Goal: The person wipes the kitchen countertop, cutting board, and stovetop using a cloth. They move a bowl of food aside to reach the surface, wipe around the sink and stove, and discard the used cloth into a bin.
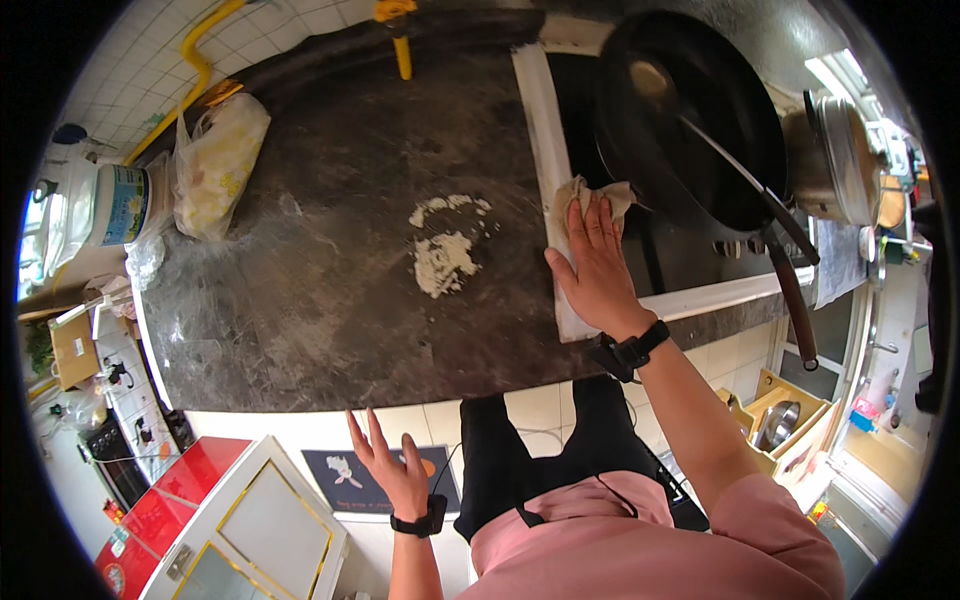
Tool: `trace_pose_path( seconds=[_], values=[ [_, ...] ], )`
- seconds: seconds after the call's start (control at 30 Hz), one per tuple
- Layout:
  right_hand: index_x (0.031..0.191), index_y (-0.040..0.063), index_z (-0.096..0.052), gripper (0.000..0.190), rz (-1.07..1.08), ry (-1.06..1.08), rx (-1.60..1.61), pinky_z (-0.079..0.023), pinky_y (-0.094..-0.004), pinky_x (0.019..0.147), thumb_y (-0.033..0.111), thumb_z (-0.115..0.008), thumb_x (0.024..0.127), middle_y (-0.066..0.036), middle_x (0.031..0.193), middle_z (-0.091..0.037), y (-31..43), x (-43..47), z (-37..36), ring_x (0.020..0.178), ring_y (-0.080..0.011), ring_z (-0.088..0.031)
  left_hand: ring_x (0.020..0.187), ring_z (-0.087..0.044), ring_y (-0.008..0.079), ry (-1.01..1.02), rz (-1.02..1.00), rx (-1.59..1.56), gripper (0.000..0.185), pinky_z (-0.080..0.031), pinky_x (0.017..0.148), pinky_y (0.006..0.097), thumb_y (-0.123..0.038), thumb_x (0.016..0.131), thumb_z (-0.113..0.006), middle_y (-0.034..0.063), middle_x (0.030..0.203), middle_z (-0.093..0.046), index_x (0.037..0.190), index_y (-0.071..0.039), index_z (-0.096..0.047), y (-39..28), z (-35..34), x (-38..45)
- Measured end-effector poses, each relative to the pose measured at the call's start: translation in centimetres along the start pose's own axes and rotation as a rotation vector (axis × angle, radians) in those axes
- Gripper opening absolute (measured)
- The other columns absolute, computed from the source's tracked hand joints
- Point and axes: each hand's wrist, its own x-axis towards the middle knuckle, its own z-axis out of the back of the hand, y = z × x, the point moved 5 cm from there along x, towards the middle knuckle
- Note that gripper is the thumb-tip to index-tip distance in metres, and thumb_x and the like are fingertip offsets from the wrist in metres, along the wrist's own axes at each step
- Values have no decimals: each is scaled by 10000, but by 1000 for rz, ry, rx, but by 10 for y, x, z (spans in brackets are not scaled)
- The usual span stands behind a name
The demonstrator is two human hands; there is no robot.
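Observation:
My right hand presses a beige cloth down with its fingers. The cloth lies across the white strip and the edge of the black stove top. To the left of that hand, a heap of white powder is spread on the dark countertop, with a thinner curved streak above it. My left hand is held near the counter's front edge, fingers apart and with nothing in it. Each wrist wears a black strap.
A large black wok with a ladle in it sits on the stove, its handle jutting past the front. Beyond it stands a lidded pot. A plastic bag and a labelled tub stand at the left. A yellow pipe rises at the back.

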Motion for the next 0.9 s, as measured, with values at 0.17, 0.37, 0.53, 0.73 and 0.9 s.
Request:
trace_pose_path(
  seconds=[0.17,0.37,0.53,0.73,0.9],
  values=[
    [1606,-68,-219,758,-131,-78,-33,-149,-556,1274,416,-463,1076,-321,1681,-156,4,91,-15,1563,-496,-145,1567,-220,447,7,29,-13,796,-231,1255,503,1,882,-640,246,1708,-184,1615,-18,-331,16,-1,11],
    [1621,-58,-178,833,-442,-146,-31,-96,-590,1273,483,-435,1043,-317,1692,-121,-14,203,-20,1566,-510,-104,1578,-167,459,65,31,-106,836,-201,1258,518,-49,898,-650,263,1715,-130,1626,25,-245,22,-4,11],
    [1653,-9,-129,867,-590,-198,78,-67,-601,1267,533,-406,1036,-290,1714,-61,-27,255,-12,1585,-480,-57,1566,-204,459,151,7,-106,857,-221,1253,513,-29,882,-646,280,1703,-167,1624,44,-224,30,7,13],
    [1677,81,-129,881,-842,-127,-100,-108,-581,1266,547,-473,1014,-225,1735,-65,-108,351,-22,1586,-458,-77,1547,-239,478,219,-1,-138,860,-249,1242,497,-2,857,-636,300,1696,-174,1612,71,-230,32,16,15],
    [1684,114,-131,839,-728,-4,-333,-144,-576,1267,522,-462,1031,-193,1741,-90,-141,374,-40,1580,-454,-122,1530,-248,509,240,-56,-151,853,-243,1236,536,-32,846,-615,338,1679,-172,1597,94,-231,33,16,17]
  ],
)
